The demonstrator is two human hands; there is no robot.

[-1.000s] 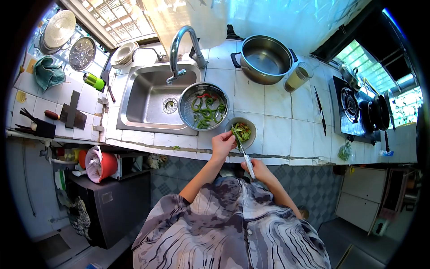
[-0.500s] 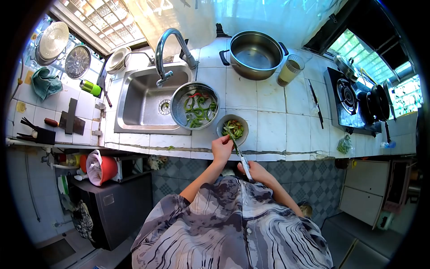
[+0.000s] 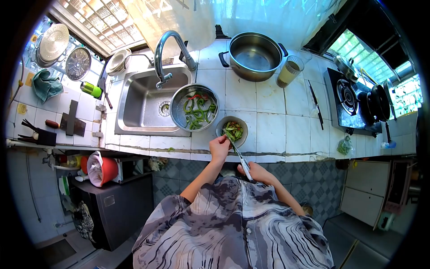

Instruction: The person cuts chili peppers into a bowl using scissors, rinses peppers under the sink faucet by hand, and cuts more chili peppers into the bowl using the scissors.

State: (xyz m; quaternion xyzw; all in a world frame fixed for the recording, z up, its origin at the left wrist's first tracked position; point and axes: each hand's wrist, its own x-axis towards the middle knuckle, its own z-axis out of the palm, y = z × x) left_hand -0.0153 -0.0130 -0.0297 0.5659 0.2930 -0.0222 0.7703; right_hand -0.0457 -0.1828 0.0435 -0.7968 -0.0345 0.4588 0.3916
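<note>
My left hand (image 3: 219, 149) pinches a green chili pepper (image 3: 229, 136) at the near rim of a small bowl (image 3: 245, 136). Cut green and red pepper pieces (image 3: 234, 129) lie in that bowl. My right hand (image 3: 258, 172) is closed around the light-coloured handles of a pair of scissors (image 3: 244, 165), whose blades reach up to the pepper beside my left fingertips. Whether the blades are apart is too small to tell. Left of the bowl stands a metal colander (image 3: 178, 119) with several long green peppers (image 3: 197, 114) and a red one (image 3: 195, 96) in it.
A steel sink (image 3: 130, 102) with a tall faucet (image 3: 157, 58) lies to the left, the colander overlapping its edge. Behind are a large pot (image 3: 255, 71) and a glass of cloudy liquid (image 3: 289, 74). Dark chopsticks (image 3: 316, 105) and a gas stove (image 3: 347, 96) are rightward.
My left hand has shifted very slightly left with the pepper, and the scissor blades have moved slightly with it. The bowl and colander look unmoved.
</note>
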